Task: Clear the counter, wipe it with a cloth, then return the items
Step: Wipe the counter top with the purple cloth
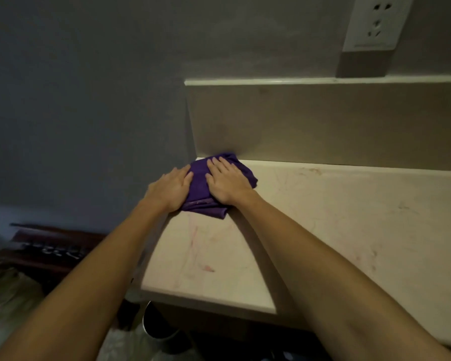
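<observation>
A folded purple cloth (199, 190) lies in the far left corner of the pale stone counter (323, 217), against the backsplash. My left hand (171, 190) presses flat on the cloth's left edge at the counter's side edge. My right hand (228, 182) lies flat on top of the cloth, fingers stretched toward the backsplash. Both palms face down and the fingers are not curled around the fabric. The counter surface shows faint reddish streaks and small marks.
A beige backsplash (323, 121) rises behind the counter, with a white wall socket (375, 23) above it at the right. Left of the counter is a grey wall, a dark wooden piece (50, 248) low down, and a round dark bin (159, 324) below the counter.
</observation>
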The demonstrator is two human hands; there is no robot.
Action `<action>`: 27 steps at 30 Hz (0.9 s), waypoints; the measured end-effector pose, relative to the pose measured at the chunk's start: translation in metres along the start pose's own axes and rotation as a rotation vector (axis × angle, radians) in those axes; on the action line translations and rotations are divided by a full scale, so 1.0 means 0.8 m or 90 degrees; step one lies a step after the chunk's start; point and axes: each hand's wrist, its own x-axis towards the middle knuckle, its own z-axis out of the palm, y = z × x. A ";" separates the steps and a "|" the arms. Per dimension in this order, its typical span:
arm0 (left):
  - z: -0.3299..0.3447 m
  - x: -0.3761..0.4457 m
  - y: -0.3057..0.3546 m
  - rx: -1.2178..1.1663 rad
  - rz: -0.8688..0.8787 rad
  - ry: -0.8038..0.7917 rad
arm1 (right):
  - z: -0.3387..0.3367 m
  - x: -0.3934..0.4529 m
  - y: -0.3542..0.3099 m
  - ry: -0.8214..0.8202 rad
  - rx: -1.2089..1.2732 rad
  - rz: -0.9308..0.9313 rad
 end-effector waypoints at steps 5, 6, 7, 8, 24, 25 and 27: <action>0.000 -0.013 0.000 0.019 0.004 0.012 | 0.003 0.002 -0.013 -0.010 -0.008 -0.014; 0.001 -0.017 0.000 0.009 0.000 0.008 | 0.002 -0.002 -0.014 -0.010 -0.009 -0.013; 0.002 -0.023 0.002 -0.002 -0.001 0.004 | 0.001 -0.008 -0.015 -0.008 -0.011 -0.015; 0.003 -0.031 0.002 -0.017 0.000 0.002 | 0.000 -0.014 -0.017 -0.006 -0.009 -0.019; 0.057 -0.078 0.193 0.018 0.030 0.023 | -0.064 -0.177 0.124 0.009 0.044 -0.002; 0.061 -0.075 0.222 0.015 0.041 0.026 | -0.072 -0.189 0.147 0.012 0.040 0.012; 0.069 -0.069 0.281 0.010 0.065 0.024 | -0.090 -0.214 0.194 0.019 0.031 0.041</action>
